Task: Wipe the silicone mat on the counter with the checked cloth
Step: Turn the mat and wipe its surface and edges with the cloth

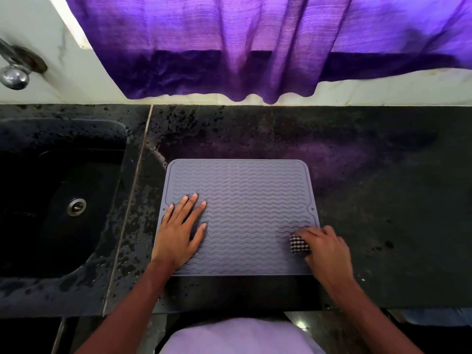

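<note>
A grey silicone mat [245, 200] with wavy ridges lies flat on the black stone counter [370, 200], near its front edge. My left hand [180, 232] rests flat on the mat's left side, fingers straight and spread. My right hand [325, 247] sits at the mat's front right corner, fingers curled over a bunched black-and-white checked cloth [298, 243] that presses on the mat. Most of the cloth is hidden under that hand.
A black sink [51, 162] with a metal drain [76, 206] is sunk into the counter at the left. A chrome tap [14, 75] sticks out of the wall above it. A purple curtain [255, 47] hangs behind the counter.
</note>
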{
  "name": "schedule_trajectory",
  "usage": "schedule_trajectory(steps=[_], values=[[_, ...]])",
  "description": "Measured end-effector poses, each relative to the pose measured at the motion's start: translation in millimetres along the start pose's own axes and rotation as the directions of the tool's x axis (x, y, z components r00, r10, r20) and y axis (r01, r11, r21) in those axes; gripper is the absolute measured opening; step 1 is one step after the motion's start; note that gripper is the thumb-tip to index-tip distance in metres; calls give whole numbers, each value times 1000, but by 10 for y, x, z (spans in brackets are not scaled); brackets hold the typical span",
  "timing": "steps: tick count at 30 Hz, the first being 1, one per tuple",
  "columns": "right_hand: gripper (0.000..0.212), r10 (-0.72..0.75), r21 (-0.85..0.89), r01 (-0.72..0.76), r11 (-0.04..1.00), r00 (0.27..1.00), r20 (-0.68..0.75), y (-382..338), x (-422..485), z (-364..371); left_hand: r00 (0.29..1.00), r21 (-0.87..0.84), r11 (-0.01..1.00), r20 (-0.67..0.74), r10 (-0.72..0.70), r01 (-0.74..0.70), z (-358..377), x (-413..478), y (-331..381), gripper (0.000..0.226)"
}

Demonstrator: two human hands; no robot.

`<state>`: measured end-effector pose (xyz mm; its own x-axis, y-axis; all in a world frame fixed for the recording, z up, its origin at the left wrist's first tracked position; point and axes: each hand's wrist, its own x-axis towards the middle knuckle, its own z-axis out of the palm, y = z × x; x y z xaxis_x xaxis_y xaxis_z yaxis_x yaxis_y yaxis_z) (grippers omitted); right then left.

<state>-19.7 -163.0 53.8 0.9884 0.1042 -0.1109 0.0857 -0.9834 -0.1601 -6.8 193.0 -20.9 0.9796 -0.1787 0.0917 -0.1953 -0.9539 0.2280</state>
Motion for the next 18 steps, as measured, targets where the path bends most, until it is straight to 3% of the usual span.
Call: schedule_trajectory(steps=[5,10,13,18], values=[[56,86,-65,-85,994,996,15,292,-19,-107,999,17,998,-3,-54,54,24,5,84,61],[57,-35,80,39,996,998,-46,-260,135,-80,992,-14,992,-29,-127,126,89,17,212,59],[58,-148,165,147,975,989,-7,-683,233,59,992,-19,993,-28,-121,121,89,6,190,60],[59,-181,104,176,979,983,35,-716,272,87,991,-7,992,-38,-127,127,87,15,197,61]])
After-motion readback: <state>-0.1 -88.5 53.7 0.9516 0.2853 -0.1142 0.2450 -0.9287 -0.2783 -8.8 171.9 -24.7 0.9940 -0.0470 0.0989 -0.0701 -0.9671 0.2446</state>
